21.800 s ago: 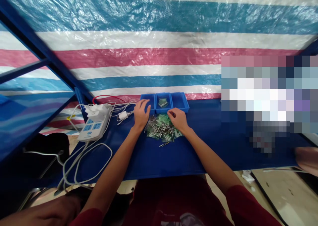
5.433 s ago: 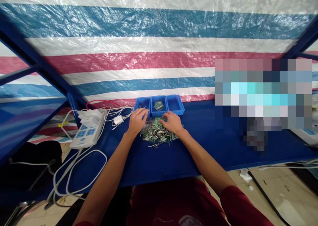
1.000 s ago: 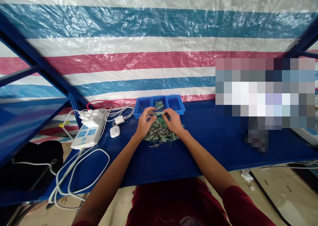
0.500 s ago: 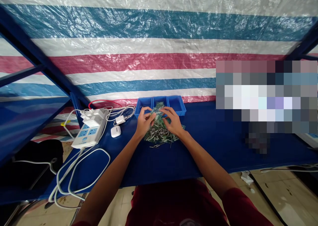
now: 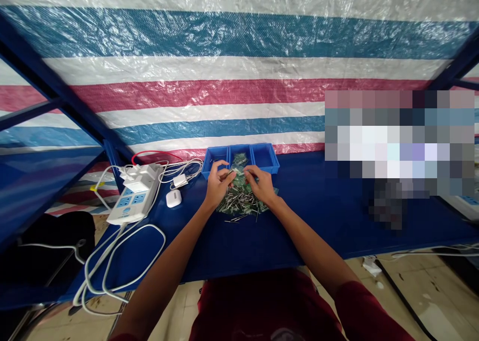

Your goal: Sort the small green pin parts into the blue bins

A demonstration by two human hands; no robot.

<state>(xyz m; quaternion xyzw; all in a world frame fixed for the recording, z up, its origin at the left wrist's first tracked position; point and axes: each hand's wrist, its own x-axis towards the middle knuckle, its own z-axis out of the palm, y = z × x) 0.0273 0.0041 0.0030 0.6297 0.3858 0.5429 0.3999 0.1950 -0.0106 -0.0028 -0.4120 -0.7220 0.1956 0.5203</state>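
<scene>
My left hand point(image 5: 217, 183) is closed, thumb against fingers, just in front of a blue three-compartment tray point(image 5: 277, 166). Something small and dark shows at its fingertips, too small to name. Facing it, my right hand point(image 5: 262, 185) has its thumb and fingers pinched together; what they hold, if anything, is hidden. Below and between both hands spreads a pile of thin silvery metal pins point(image 5: 241, 199) mixed with greenish clear pieces. Similar greenish pieces point(image 5: 240, 159) lie in the tray's middle compartment. A few pins point(image 5: 235, 220) lie loose at the pile's front edge.
Left on the blue table point(image 5: 310, 216) are a white power strip point(image 5: 130, 205), a white earbud case point(image 5: 173, 198), a small white charger point(image 5: 180, 180) and looped white cables point(image 5: 163, 241). Striped sheeting point(image 5: 224, 91) hangs behind. A pixelated patch covers the right side.
My right hand's fingers have drawn in from a spread pose to a pinch. The greenish clear piece between my hands shows less now. My left hand has hardly moved.
</scene>
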